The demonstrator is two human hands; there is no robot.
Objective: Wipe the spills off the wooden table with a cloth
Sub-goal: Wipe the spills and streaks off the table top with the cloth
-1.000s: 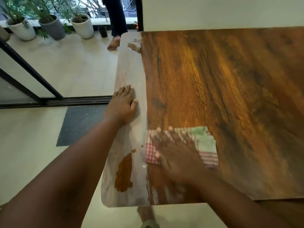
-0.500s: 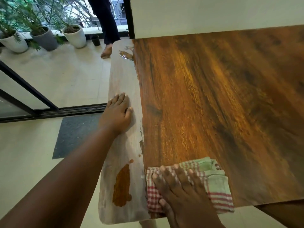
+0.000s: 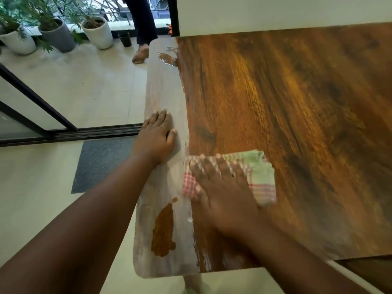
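A: Report the work surface first.

B: Wooden table (image 3: 297, 124): glossy, dark-brown grain on the main area, with a pale, greyish strip (image 3: 165, 92) along its left edge and rounded corners. The right side is cut off by the frame.

A: Arm and hand positions?

B: Both forearms extend from the bottom of the frame. Left hand (image 3: 158, 137) lies flat on the pale strip, fingers straight and together, holding nothing. Right hand (image 3: 222, 192) presses flat on the cloth (image 3: 261, 175), fingers spread and extended, not curled round it. The right hand is motion-blurred.

A: Cloth specification?

B: Folded fabric, red-and-white check with pale green panels, lying on the dark wood just right of the pale strip. The hand covers its middle part.

A: Spills?

B: One orange-brown, elongated patch (image 3: 163, 230) on the pale strip near the front corner, just left of the right hand. One wet, glossy patch (image 3: 167, 58) at the far corner. Whitish streaks mark the front edge; their nature cannot be determined.

A: Background?

B: Potted plants (image 3: 59, 35), a dark floor mat (image 3: 101, 162), and another person's bare foot (image 3: 140, 55), leg cut off above.
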